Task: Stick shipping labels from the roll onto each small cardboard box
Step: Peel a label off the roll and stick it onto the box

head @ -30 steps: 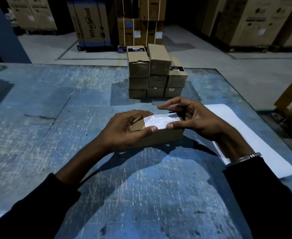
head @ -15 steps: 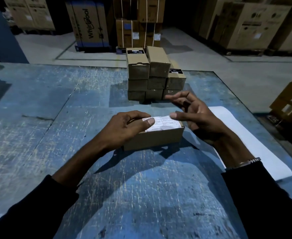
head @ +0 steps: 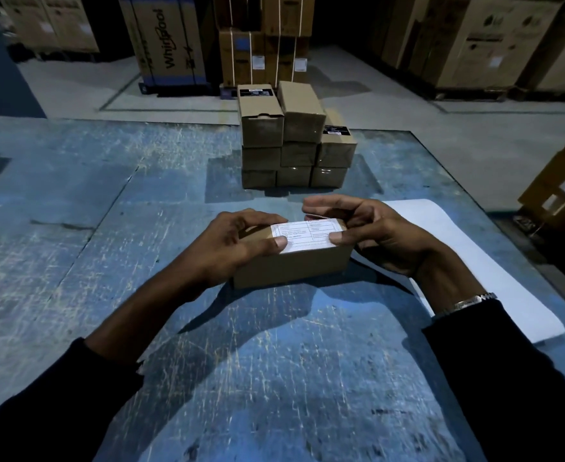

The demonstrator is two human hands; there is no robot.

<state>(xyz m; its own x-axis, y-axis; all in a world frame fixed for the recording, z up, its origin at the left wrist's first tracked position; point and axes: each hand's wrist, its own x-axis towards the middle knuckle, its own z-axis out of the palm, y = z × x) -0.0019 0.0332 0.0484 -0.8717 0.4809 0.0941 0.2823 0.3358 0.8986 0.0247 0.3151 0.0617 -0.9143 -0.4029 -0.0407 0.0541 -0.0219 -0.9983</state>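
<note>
A small cardboard box (head: 294, 266) lies on the scratched blue table (head: 107, 228) in front of me. A white shipping label (head: 307, 235) lies flat on its top face. My left hand (head: 237, 243) grips the box's left end, its thumb pressing the label's left edge. My right hand (head: 367, 235) curls round the right end, with the thumb on the label's right edge and the fingers behind the box. A white strip of label backing (head: 494, 275) lies on the table under my right wrist.
A stack of several small cardboard boxes (head: 296, 138) stands behind the one I hold, two with black labels on top. Large appliance cartons (head: 171, 41) line the warehouse floor beyond the table's far edge. Another carton (head: 561, 188) stands off the table's right side.
My right hand, lifted off the box half a second ago, has come back down onto the box's right end. Both thumbs now press the label. The box has turned slightly.
</note>
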